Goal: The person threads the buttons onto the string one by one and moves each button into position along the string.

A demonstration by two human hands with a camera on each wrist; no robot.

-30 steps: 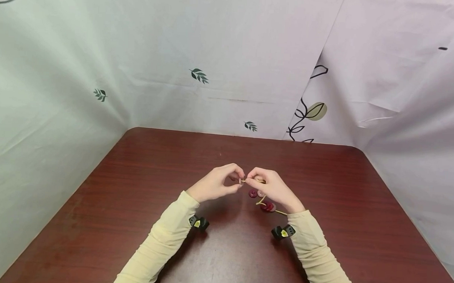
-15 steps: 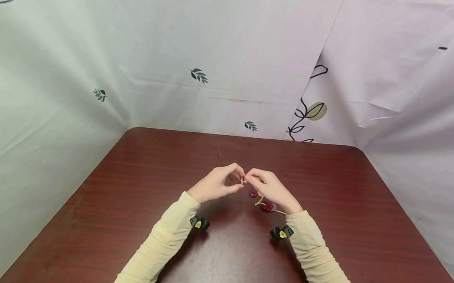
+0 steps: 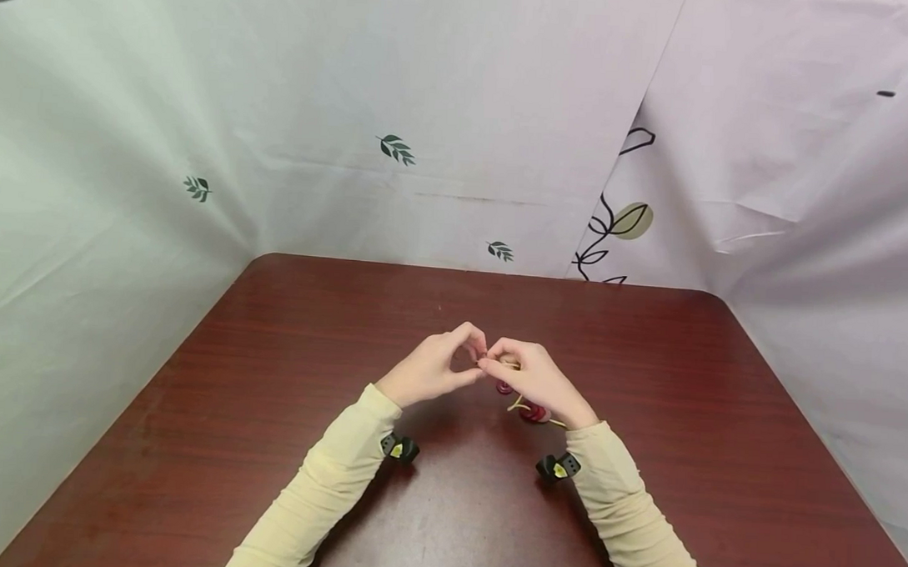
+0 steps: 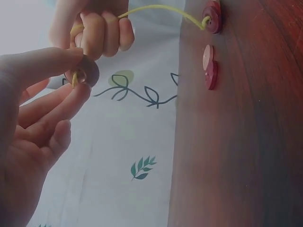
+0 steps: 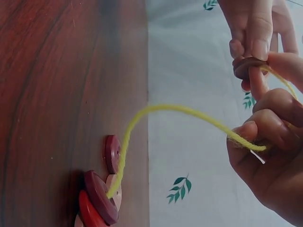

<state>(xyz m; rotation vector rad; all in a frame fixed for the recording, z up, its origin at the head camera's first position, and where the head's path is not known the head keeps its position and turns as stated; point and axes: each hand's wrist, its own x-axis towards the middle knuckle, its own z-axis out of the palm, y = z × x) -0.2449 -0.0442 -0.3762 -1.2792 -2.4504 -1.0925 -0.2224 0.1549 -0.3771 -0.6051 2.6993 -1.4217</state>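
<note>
Two-handed pinch | with left hand [image 3: 432, 370], pinching dark button [image 4: 92, 71] | with right hand [image 3: 537, 378], gripping yellow cord [image 5: 177, 109] close to its hole | below, on table [image 3: 333, 313]: strung buttons [image 5: 97, 194], loose buttons [image 4: 211, 75] | best steady button, draw cord well through

We see a pair of matching long sleeves in pale, creamy yellow cloth. The left sleeve [image 3: 325, 484] and the right sleeve [image 3: 626, 505] both fit closely, with many crosswise wrinkles along the forearm and a smoother stretch toward the plain cuff at the wrist. Near each cuff we find a small black device, the left wrist unit [image 3: 406, 450] and the right wrist unit [image 3: 545, 468], each with a rounded dark body, a darker-toned plate dotted with little marks and a bright yellow patch, too small for us to read. Past the cuffs, the left hand [image 3: 432, 368] and right hand [image 3: 537, 378] are bare.
</note>
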